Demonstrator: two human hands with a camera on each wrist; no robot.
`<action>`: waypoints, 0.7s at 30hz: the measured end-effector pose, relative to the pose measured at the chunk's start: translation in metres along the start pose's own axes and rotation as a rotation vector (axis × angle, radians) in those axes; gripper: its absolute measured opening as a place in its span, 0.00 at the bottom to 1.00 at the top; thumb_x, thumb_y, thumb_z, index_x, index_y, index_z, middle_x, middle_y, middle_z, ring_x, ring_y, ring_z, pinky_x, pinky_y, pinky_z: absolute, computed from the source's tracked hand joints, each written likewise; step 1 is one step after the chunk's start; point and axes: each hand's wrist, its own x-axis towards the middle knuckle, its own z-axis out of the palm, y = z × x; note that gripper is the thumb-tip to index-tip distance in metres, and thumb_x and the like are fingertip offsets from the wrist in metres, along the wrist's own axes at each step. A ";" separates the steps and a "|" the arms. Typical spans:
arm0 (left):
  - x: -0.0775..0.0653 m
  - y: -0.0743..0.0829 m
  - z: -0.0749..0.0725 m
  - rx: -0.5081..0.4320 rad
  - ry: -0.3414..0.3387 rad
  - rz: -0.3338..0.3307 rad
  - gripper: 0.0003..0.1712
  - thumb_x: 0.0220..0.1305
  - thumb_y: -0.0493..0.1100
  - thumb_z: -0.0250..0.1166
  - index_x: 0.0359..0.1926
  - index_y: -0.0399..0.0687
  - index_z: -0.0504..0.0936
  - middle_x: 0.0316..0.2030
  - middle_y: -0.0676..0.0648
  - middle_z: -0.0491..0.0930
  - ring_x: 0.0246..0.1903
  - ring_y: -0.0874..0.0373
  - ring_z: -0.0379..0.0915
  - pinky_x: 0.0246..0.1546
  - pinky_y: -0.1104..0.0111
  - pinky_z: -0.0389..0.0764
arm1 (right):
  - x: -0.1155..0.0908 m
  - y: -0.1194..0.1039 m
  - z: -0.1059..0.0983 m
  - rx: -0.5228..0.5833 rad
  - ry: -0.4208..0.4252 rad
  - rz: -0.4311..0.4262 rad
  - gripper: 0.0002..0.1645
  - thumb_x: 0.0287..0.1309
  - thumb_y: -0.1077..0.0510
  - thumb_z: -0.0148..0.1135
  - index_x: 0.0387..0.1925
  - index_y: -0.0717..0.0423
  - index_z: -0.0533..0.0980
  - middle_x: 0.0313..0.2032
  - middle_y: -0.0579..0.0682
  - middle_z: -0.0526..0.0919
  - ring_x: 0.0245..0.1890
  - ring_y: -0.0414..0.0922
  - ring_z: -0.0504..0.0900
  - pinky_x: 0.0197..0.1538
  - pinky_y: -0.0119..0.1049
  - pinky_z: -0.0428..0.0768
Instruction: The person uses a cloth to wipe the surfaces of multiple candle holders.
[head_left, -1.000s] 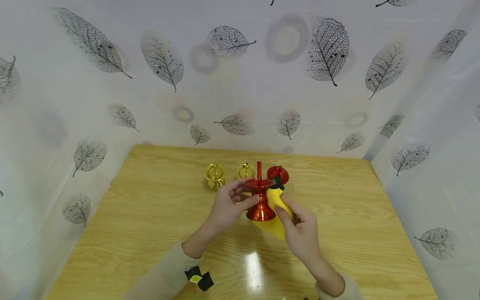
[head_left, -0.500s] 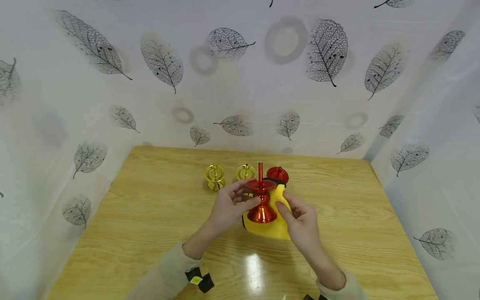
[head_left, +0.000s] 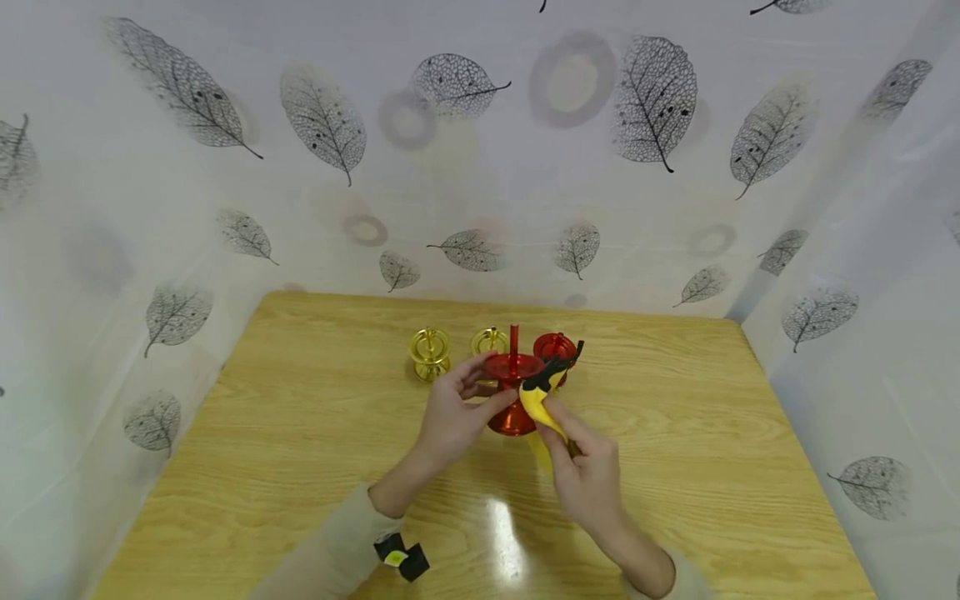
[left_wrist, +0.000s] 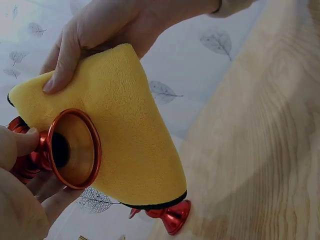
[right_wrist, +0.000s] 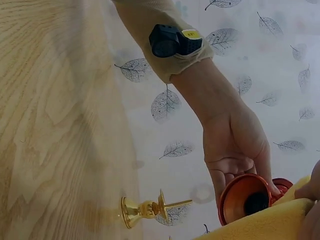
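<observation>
A shiny red candle holder (head_left: 513, 422) with an upright stem is held above the table in my left hand (head_left: 454, 414), thumb and fingers around its narrow waist. The left wrist view shows its hollow, flared base (left_wrist: 76, 149). My right hand (head_left: 592, 477) pinches a yellow cloth (head_left: 542, 407) with black edging at the holder's right side. In the left wrist view, the cloth (left_wrist: 125, 125) hangs down beside the holder. In the right wrist view the cloth hides part of the holder (right_wrist: 244, 201).
Two gold candle holders stand at the table's back: one at the left (head_left: 431, 356), another (head_left: 491, 340) partly behind my left hand. A second red candle holder (head_left: 553, 345) stands to their right, partly covered by the cloth. Leaf-patterned sheeting (head_left: 480, 183) surrounds the wooden table (head_left: 300, 417).
The cloth was spread behind the held holder half a second ago and is now bunched at its right side. My right hand has shifted left and slightly down. The holder moved slightly left.
</observation>
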 end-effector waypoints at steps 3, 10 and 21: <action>0.000 0.001 -0.002 -0.011 -0.020 -0.021 0.30 0.55 0.42 0.73 0.60 0.48 0.76 0.47 0.43 0.85 0.42 0.52 0.84 0.42 0.68 0.86 | 0.004 0.001 -0.006 0.008 0.002 0.046 0.20 0.57 0.75 0.59 0.53 0.73 0.76 0.47 0.71 0.82 0.19 0.26 0.73 0.20 0.18 0.73; -0.002 0.002 -0.006 -0.057 -0.073 -0.050 0.29 0.57 0.41 0.71 0.60 0.49 0.75 0.49 0.41 0.83 0.42 0.54 0.83 0.44 0.68 0.85 | 0.010 0.006 -0.019 0.118 -0.052 0.245 0.18 0.61 0.70 0.59 0.53 0.69 0.77 0.43 0.61 0.86 0.30 0.32 0.84 0.30 0.25 0.83; -0.014 -0.002 -0.019 -0.093 -0.019 -0.051 0.32 0.49 0.42 0.76 0.58 0.53 0.78 0.49 0.42 0.85 0.40 0.52 0.84 0.41 0.66 0.86 | 0.012 0.013 -0.037 0.105 -0.110 0.348 0.17 0.64 0.65 0.58 0.54 0.66 0.77 0.13 0.44 0.69 0.11 0.32 0.58 0.12 0.31 0.61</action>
